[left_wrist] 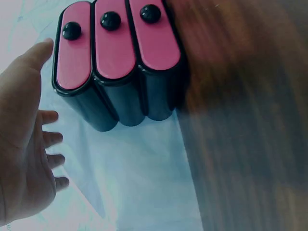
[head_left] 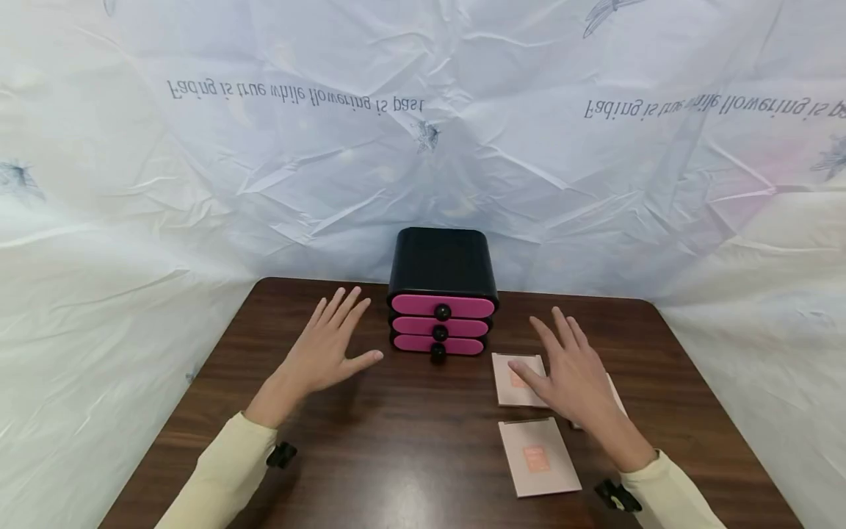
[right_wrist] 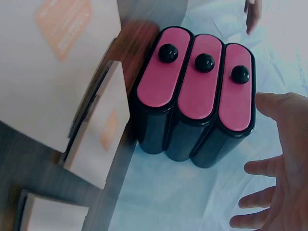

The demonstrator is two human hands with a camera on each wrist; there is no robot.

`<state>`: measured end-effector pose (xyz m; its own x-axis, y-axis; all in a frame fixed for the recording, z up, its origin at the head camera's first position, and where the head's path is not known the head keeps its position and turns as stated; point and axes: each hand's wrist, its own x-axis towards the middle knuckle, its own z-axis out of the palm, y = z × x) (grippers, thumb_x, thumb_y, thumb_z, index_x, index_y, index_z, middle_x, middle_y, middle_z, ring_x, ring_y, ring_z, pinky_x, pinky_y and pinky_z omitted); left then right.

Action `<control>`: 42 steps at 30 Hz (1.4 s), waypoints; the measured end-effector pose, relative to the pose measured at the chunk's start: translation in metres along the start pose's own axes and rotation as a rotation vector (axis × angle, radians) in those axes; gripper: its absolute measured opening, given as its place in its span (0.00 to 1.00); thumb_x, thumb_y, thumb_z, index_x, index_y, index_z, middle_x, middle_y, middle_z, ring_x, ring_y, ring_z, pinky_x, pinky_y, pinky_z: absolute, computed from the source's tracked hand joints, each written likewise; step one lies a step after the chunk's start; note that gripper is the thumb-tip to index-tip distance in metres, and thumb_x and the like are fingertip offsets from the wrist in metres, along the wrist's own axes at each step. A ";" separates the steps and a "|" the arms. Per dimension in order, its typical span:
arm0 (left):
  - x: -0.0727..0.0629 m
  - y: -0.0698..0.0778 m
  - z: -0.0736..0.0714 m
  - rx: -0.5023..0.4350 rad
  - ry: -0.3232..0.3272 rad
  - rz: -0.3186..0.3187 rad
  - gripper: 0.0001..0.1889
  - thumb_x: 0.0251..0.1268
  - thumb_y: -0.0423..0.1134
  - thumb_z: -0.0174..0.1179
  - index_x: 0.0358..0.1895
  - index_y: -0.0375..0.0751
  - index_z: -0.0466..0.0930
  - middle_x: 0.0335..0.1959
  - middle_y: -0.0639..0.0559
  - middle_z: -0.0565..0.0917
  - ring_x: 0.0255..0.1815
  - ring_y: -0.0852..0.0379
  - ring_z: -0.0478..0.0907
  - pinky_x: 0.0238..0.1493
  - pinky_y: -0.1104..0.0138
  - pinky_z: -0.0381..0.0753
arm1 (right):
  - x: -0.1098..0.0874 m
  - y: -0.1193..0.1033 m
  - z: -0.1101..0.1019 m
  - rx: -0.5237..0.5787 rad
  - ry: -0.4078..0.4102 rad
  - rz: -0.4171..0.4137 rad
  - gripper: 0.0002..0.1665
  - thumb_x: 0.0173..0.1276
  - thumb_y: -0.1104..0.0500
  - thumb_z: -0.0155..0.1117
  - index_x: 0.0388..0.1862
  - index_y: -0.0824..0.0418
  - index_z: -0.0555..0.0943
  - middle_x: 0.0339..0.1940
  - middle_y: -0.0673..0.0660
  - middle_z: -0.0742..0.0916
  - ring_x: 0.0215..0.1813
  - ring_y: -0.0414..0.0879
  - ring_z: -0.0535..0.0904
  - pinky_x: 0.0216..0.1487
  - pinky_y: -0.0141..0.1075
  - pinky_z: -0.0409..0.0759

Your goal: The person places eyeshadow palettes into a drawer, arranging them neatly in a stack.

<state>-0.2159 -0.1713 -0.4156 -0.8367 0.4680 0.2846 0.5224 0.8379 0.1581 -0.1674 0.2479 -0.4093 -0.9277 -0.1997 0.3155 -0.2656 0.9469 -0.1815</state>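
A small black drawer unit (head_left: pixel 443 257) with three pink drawer fronts and round black knobs stands at the back middle of the table, all drawers pushed in. To its left, my left hand (head_left: pixel 324 349) is held with fingers straight and thumb spread, gripping nothing. My right hand (head_left: pixel 573 375) is spread likewise on the other side, its thumb overlapping a flat cream square case (head_left: pixel 509 393) with an orange print. Nearer the front lies a second such case (head_left: pixel 555 477). A third case (head_left: pixel 617 397) is mostly hidden behind the right hand and wrist.
The dark wooden table (head_left: pixel 390 426) meets a crumpled white printed sheet (head_left: pixel 317 162) at its back and sides. Black clips (head_left: pixel 282 455) sit at both cuffs of the pale sleeves (head_left: pixel 221 466).
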 end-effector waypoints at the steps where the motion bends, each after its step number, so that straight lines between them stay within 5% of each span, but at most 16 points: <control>1: 0.004 -0.001 -0.002 -0.010 -0.005 0.015 0.51 0.69 0.72 0.53 0.83 0.42 0.51 0.85 0.45 0.47 0.85 0.42 0.41 0.79 0.44 0.42 | 0.001 -0.002 0.000 0.015 0.002 -0.002 0.52 0.68 0.29 0.63 0.79 0.58 0.65 0.81 0.71 0.60 0.78 0.73 0.57 0.61 0.71 0.69; 11: 0.048 -0.003 -0.015 -0.172 -0.008 0.116 0.46 0.73 0.66 0.55 0.83 0.41 0.52 0.84 0.46 0.51 0.83 0.44 0.50 0.78 0.47 0.54 | 0.015 -0.025 0.001 0.230 0.004 0.011 0.44 0.72 0.33 0.61 0.76 0.59 0.69 0.75 0.68 0.71 0.73 0.68 0.67 0.65 0.68 0.68; 21: 0.078 -0.013 -0.001 -0.302 -0.021 0.130 0.40 0.75 0.66 0.50 0.83 0.54 0.54 0.84 0.55 0.50 0.82 0.49 0.54 0.76 0.46 0.59 | 0.030 -0.048 0.014 0.355 -0.015 0.011 0.42 0.73 0.34 0.61 0.75 0.59 0.72 0.72 0.63 0.77 0.71 0.60 0.74 0.66 0.61 0.72; 25: 0.085 -0.020 0.006 -0.357 -0.003 0.165 0.34 0.78 0.61 0.50 0.81 0.54 0.58 0.84 0.54 0.54 0.81 0.49 0.57 0.75 0.46 0.60 | 0.035 -0.056 0.019 0.406 -0.010 -0.003 0.40 0.73 0.35 0.62 0.73 0.59 0.74 0.70 0.60 0.79 0.68 0.57 0.77 0.63 0.58 0.75; 32: 0.094 -0.030 0.011 -0.418 0.013 0.223 0.28 0.80 0.54 0.53 0.77 0.52 0.68 0.81 0.52 0.62 0.79 0.48 0.61 0.73 0.45 0.63 | 0.042 -0.065 0.029 0.492 -0.010 -0.001 0.33 0.73 0.36 0.62 0.68 0.55 0.77 0.61 0.57 0.85 0.44 0.47 0.83 0.44 0.46 0.81; 42: 0.100 -0.034 0.002 -0.462 0.010 0.239 0.23 0.78 0.48 0.58 0.71 0.47 0.76 0.76 0.48 0.70 0.68 0.47 0.76 0.65 0.50 0.75 | 0.057 -0.077 0.040 0.713 -0.069 0.099 0.29 0.72 0.37 0.65 0.61 0.54 0.82 0.50 0.52 0.89 0.48 0.45 0.86 0.47 0.44 0.84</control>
<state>-0.3178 -0.1526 -0.3945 -0.6850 0.6260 0.3726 0.7185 0.4957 0.4879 -0.2104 0.1535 -0.4145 -0.9644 -0.1592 0.2110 -0.2643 0.5709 -0.7773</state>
